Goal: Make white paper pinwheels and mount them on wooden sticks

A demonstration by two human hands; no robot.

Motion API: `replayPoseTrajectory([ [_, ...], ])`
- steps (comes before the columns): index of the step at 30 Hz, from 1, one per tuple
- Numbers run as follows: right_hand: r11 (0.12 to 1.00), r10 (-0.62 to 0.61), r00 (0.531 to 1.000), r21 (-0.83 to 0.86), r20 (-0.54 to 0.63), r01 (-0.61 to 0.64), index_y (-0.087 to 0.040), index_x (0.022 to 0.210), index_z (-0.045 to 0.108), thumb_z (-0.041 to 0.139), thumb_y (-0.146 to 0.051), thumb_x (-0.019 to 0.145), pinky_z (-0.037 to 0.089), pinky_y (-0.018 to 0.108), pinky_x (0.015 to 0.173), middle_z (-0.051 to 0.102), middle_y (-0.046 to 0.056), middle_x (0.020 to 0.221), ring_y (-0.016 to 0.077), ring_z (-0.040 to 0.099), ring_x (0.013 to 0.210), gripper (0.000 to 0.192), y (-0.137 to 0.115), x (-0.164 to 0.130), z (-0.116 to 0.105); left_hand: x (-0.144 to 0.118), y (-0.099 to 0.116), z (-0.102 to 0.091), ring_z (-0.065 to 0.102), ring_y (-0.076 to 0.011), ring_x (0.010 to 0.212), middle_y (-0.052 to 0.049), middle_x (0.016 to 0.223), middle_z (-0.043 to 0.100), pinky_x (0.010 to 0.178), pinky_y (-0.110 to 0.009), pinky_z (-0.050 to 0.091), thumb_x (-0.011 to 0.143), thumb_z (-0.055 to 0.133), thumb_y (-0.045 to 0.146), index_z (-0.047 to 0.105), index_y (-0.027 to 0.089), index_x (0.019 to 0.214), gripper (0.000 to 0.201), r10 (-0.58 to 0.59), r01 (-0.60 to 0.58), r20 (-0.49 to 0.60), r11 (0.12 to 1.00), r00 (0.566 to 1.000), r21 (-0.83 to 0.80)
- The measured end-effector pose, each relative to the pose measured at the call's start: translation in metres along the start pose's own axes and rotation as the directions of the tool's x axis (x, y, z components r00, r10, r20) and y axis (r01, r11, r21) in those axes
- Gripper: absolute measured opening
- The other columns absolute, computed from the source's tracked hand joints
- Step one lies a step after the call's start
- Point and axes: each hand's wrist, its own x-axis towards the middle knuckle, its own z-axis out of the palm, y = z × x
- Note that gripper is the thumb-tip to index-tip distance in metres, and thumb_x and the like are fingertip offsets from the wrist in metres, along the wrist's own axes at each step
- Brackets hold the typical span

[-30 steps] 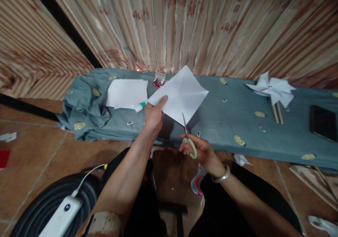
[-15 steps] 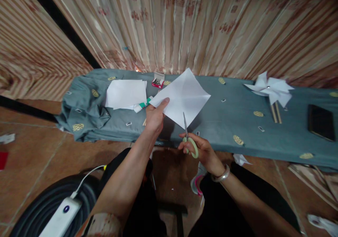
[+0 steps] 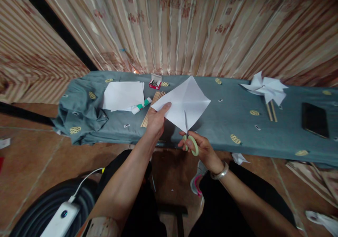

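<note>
My left hand (image 3: 157, 119) pinches the left corner of a creased square sheet of white paper (image 3: 188, 98), thumb on top. The sheet is held above the cloth, one corner pointing down towards me. In my right hand (image 3: 202, 145) is a pair of scissors (image 3: 194, 145) with pale green handles, fingers through the loops. Its blades lie at the paper's near corner and point up towards the middle. Whether the blades are fully closed I cannot tell. Left of my left hand lie several thin wooden sticks (image 3: 145, 119) and a green-and-white glue stick (image 3: 142, 105).
A stack of white paper (image 3: 123, 95) and a small red box (image 3: 155, 82) of metal bits lie on the grey-green cloth (image 3: 224, 107). At the right are a white paper pinwheel (image 3: 266, 87), two sticks and a black phone (image 3: 315, 120). Behind hangs a patterned curtain (image 3: 169, 29).
The left hand and paper have shifted slightly right and down, uncovering more of the sticks. The scissors reach further over the paper's near corner. The view has turned a little.
</note>
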Motion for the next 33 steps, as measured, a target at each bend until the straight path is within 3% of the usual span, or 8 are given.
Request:
replayPoseTrajectory([
  [16,0.995,0.067,0.998,0.075,-0.014,-0.066,-0.019,0.102,0.064,0.074,-0.057,0.070,0.045,0.024,0.054,0.067,0.001,0.070,0.0103,0.056,0.058,0.051,0.0011,0.0027,0.0029,-0.0006,0.0016,0.0002,0.069,-0.0175,0.077,-0.005,0.085,0.075,0.075,-0.028,0.053,0.050,0.088,0.027,0.071,0.014,0.084,0.040,0.000,0.000,-0.015,1.000,1.000,0.015],
  [24,0.998,0.057,0.998,0.020,-0.031,-0.056,-0.019,0.103,0.063,0.072,-0.059,0.071,0.045,0.025,0.053,0.067,0.000,0.068,0.0111,0.056,0.056,0.051,-0.0018,0.0018,0.0041,-0.0009,0.0012,-0.0003,0.069,-0.0189,0.078,-0.005,0.085,0.075,0.078,-0.030,0.053,0.050,0.088,0.030,0.071,0.014,0.085,0.042,-0.003,0.003,-0.018,1.000,1.000,0.028],
  [30,0.999,0.046,0.999,0.003,-0.017,-0.046,-0.020,0.078,0.055,0.070,-0.060,0.073,0.044,0.023,0.053,0.068,0.002,0.071,0.0110,0.057,0.060,0.043,-0.0033,0.0008,0.0021,-0.0019,-0.0021,-0.0004,0.069,-0.0194,0.074,-0.004,0.080,0.075,0.073,-0.031,0.053,0.048,0.089,0.031,0.071,0.014,0.083,0.043,-0.023,0.024,-0.005,0.999,1.000,0.040],
  [33,0.999,0.038,0.999,-0.012,-0.030,-0.038,-0.021,0.077,0.051,0.069,-0.060,0.074,0.043,0.023,0.052,0.069,0.003,0.074,0.0116,0.058,0.060,0.043,-0.0034,0.0008,0.0007,-0.0030,-0.0038,-0.0003,0.068,-0.0191,0.073,-0.005,0.079,0.075,0.070,-0.029,0.052,0.048,0.089,0.032,0.071,0.014,0.083,0.043,-0.033,0.033,-0.008,0.998,0.999,0.057],
])
